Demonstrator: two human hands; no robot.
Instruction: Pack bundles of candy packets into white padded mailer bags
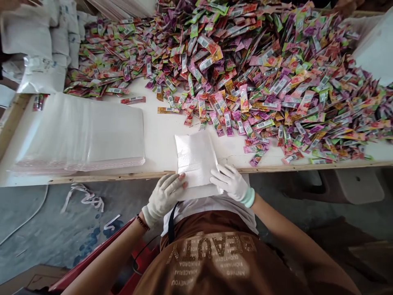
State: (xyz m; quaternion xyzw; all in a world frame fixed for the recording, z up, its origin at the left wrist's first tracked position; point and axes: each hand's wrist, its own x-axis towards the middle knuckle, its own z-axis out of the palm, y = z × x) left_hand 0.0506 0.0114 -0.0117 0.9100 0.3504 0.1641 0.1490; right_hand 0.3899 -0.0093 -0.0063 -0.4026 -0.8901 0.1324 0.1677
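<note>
I am watching a white pouch point(196, 153) lying across the table's wooden front edge point(116, 177), its near end overhanging. My gloved left hand point(164, 194) is resting on the pouch's left side at that edge, fingers bent; my gloved right hand point(230, 180) is laying extended fingers over its right side. I cannot tell whether either is pinching. Beyond the edge, stacked white sleeves point(113, 131) are lying leftward, while heaped sachets point(276, 78) are covering much of the area farther back.
</note>
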